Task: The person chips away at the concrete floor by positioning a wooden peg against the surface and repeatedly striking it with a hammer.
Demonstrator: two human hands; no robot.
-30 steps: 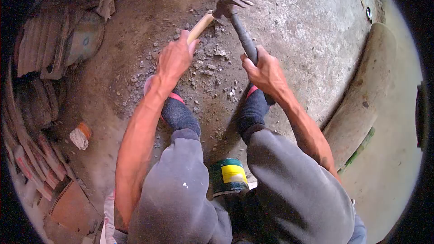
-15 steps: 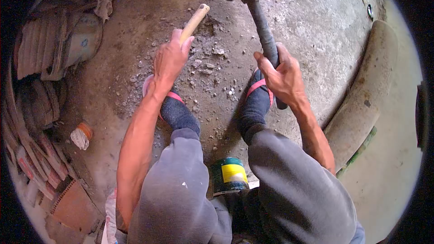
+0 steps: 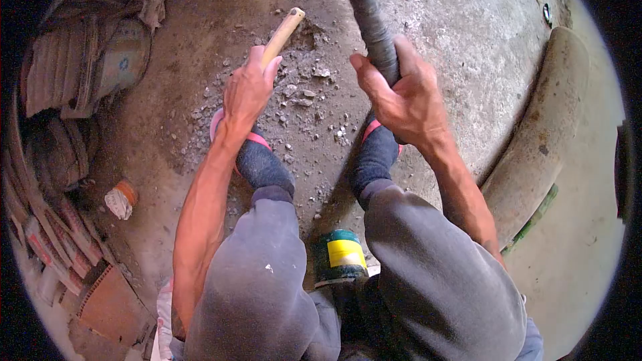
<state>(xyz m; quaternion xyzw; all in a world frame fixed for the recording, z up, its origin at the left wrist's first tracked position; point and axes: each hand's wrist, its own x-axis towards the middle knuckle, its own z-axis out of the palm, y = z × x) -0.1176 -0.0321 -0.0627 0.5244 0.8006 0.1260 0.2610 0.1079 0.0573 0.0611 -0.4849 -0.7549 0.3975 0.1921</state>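
My left hand is wrapped round a pale wooden handle, whose upper end points up and right over the broken floor. Whatever lies at the handle's lower end is hidden by the hand. In my right hand is the dark wrapped handle of a hammer, raised close to the camera, its head mostly cut off by the top edge. Grey rubble is scattered between and beyond my feet, around a rough hollow in the concrete.
A green can with a yellow label stands between my legs. At the right lies a long curved grey piece. Stacked sheets, an orange and white object and a ridged brown block are on the left.
The hammer, which was at the wooden handle's tip a second ago, has been lifted towards the camera and partly out of view. My left hand has shifted slightly left and down with the handle.
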